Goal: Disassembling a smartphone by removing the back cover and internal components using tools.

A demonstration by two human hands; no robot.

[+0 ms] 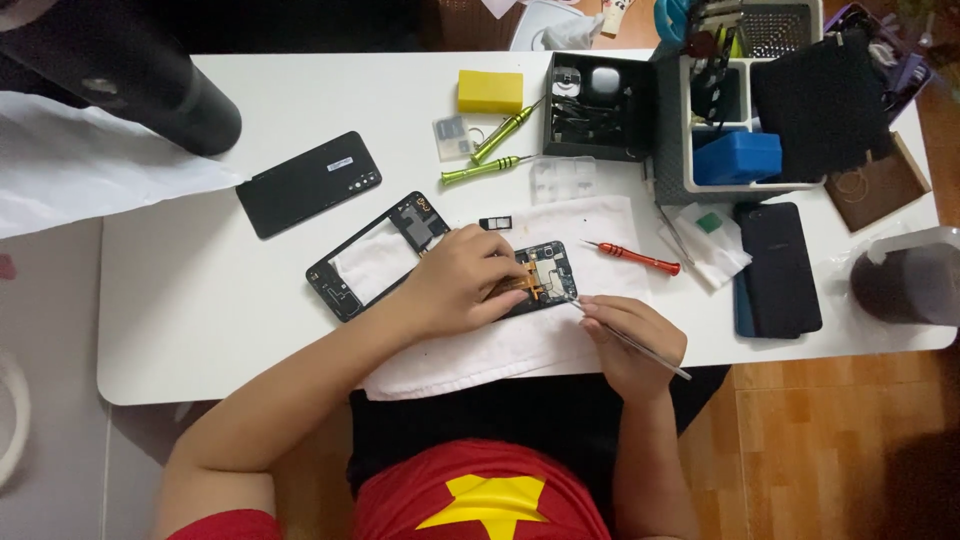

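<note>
An opened smartphone [545, 270] with orange flex cables showing lies on a white cloth [560, 340]. My left hand [460, 280] rests on it, fingers pressing the phone's left part. My right hand [632, 340] grips thin metal tweezers [640, 348], whose tip touches the phone's lower right corner. A black phone mid-frame [360, 262] lies just left of my left hand, partly under it. A small SIM tray [494, 222] sits above the phone.
On the white table [180, 300]: a black back cover [308, 184], a red screwdriver [634, 258], two green screwdrivers [490, 150], a yellow block [490, 91], a black parts box [600, 108], a tool organiser with a blue box [735, 157], a dark phone [778, 268].
</note>
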